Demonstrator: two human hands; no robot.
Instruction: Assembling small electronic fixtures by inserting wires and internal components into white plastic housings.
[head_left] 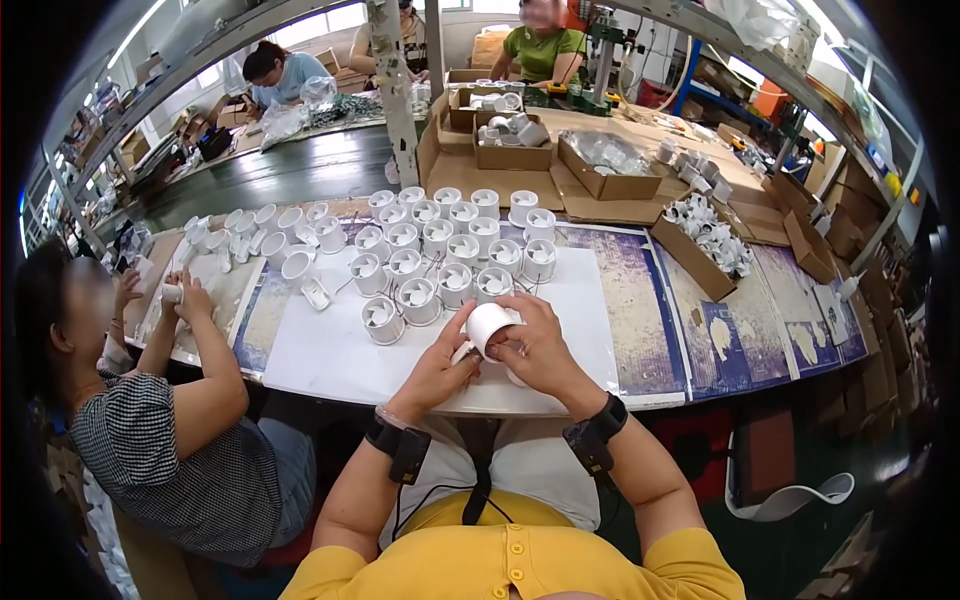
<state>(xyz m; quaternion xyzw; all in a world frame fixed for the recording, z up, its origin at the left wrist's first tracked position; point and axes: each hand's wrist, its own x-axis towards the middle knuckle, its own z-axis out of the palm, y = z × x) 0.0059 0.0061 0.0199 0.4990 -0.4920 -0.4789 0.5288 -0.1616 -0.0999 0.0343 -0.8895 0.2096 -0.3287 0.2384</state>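
Observation:
Between my two hands, over the near edge of the white sheet (330, 345), is a white plastic cylinder-shaped housing (488, 325), tilted on its side. My right hand (542, 352) wraps its fingers round the housing from the right. My left hand (440, 362) is closed against its left side, with a small white piece (462, 352) at the fingertips; its kind is hard to make out. Just beyond my hands, several round white housings with fan blades inside (418, 294) stand upright in rows, with thin wires beside some of them.
On the left a co-worker (180, 440) holds a small white part, near loose white cups (297, 264). Cardboard boxes of white parts (705, 245) lie at the right and back. A metal post (398, 110) rises behind the rows. Other people sit farther off.

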